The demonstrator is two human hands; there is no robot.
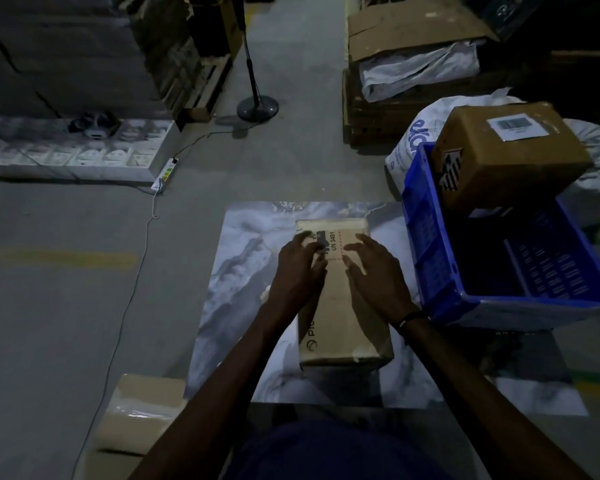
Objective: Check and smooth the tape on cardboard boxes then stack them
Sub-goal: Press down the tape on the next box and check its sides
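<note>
Nearest the person, down by the left forearm, a taped cardboard box [142, 415] sits on the floor with glossy tape across its top. Just ahead of both forearms a marble-patterned board [243, 306] lies flat, and on it rests the long cardboard box [343, 327] being checked, its length running away from the person. A strip of tape [338, 289] runs down the middle of its top, between the two hands.

The left hand [300, 268] lies palm down on the far left part of the box top, fingers fairly straight and pressed onto the printed label that reads "UN 3481". The right hand [374, 271] lies palm down just to the other side of the tape, fingers spread and flat on the cardboard. Neither hand grips anything. A dark band circles the right wrist.

Just right of the right hand, touching the board's edge, stands a blue plastic crate [430, 244]. A second cardboard box [510, 150] with a white barcode label sits tilted on the crate's far rim. Behind the crate lies a white printed sack [413, 143].

Far beyond the hands, a fan stand [257, 105] stands on the concrete floor, with a power strip [165, 174] and its cable off to the left. Stacked cartons [413, 64] rise beyond the right hand.
</note>
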